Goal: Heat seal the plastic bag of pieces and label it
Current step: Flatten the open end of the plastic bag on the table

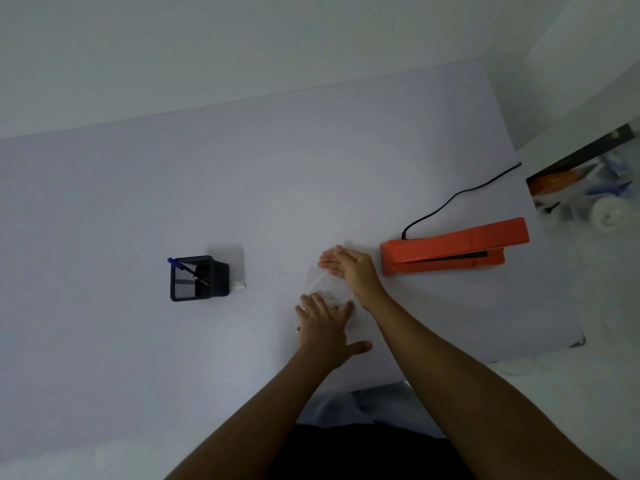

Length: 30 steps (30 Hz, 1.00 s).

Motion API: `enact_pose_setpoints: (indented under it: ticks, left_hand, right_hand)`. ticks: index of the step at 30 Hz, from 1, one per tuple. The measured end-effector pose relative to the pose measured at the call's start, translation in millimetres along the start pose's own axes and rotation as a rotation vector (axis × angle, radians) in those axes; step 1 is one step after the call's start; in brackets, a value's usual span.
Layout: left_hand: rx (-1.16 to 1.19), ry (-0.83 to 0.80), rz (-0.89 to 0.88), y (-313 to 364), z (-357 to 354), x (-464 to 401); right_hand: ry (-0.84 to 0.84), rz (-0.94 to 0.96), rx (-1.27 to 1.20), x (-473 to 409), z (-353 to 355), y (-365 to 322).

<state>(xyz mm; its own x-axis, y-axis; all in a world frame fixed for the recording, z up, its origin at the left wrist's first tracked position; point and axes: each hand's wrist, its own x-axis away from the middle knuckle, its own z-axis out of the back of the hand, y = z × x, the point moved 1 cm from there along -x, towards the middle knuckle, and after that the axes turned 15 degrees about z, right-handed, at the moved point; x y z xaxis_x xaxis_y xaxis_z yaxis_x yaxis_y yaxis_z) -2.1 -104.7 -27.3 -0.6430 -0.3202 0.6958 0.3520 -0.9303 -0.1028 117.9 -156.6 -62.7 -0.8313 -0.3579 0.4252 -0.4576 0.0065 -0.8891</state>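
Person at a pale table [138, 202], both hands laid on a clear plastic bag [323, 284] that lies flat near the middle of the table, just left of the orange heat sealer [453, 245]. The left hand [325, 327] presses the near end of the bag with fingers spread and straight, thumb out to the side; nothing is grasped. The right hand [346, 266] lies on the far end, fingers extended and together, likewise grasping nothing. The bag is nearly invisible against the table, and the pieces inside cannot be made out clearly.

The sealer sits with its arm raised, its black cord [457, 199] trailing toward the far right edge. A black mesh pen holder [199, 278] with a blue pen [180, 266] stands well to the left, with a small white item [239, 285] touching its right side.

Likely risks: air or creases left in the bag mouth would probably give a weak or leaky seam. Pieces sliding toward the open end as the bag is moved could sit under the sealing bar and spoil the weld. The thin film may also cling to the palms and lift unevenly.
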Motion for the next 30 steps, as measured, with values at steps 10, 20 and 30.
enact_pose_setpoints:
  ticks: [10, 20, 30]
  left_hand:
    - [0.023, 0.010, 0.000, 0, -1, -1]
    - [0.004, 0.018, -0.009, 1, 0, -3]
    - [-0.006, 0.008, 0.011, 2, -2, -6]
  right_hand:
    - [-0.134, -0.171, 0.124, -7, -18, 9]
    - [0.019, 0.025, 0.135, -11, -2, -10]
    - [0.005, 0.018, 0.296, 23, 27, 15]
